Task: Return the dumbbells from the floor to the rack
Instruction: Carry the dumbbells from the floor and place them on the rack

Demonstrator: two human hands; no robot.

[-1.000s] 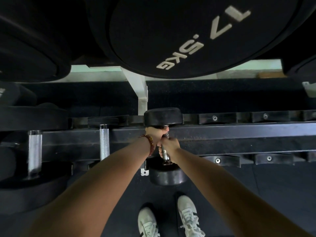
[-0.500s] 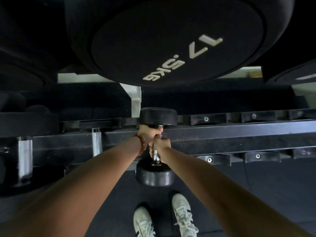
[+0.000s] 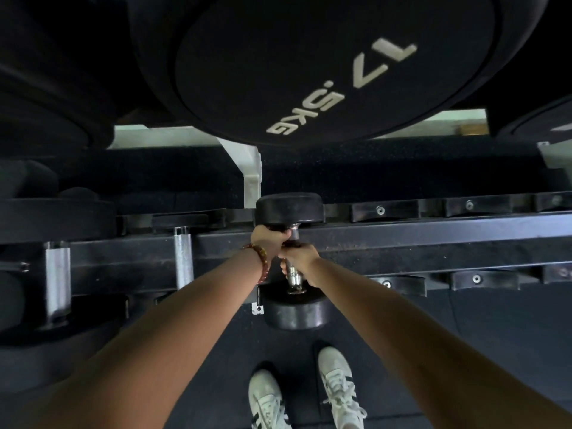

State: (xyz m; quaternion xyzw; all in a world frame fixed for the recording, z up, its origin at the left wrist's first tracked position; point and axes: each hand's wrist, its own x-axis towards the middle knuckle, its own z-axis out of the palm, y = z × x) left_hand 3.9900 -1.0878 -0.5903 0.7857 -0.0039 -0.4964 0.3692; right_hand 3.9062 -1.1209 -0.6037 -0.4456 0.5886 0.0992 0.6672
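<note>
Gripping the dumbbell (image 3: 295, 312) handle, both hands, left (image 3: 268, 243) and right (image 3: 301, 261), curl round it over the rack (image 3: 433, 239).

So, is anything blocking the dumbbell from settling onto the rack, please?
Nothing visible does: the dumbbell, gripped by the left hand and right hand, spans the rack rails, apart from the neighbouring dumbbell on its left.

The picture is dim, and most of it sinks into black. The brightest part is a pale strip of wall (image 3: 430, 119) behind the rack (image 3: 433, 239). The steel handles (image 3: 183, 261) at the left catch a soft glare and look a little smeared. The wide lens swells the big black disc (image 3: 309, 66) at the top and bends the rack rails toward the edges. The forearms (image 3: 173, 320) and white shoes (image 3: 337, 382) are lit evenly, while the floor (image 3: 464, 351) looks grainy.
</note>
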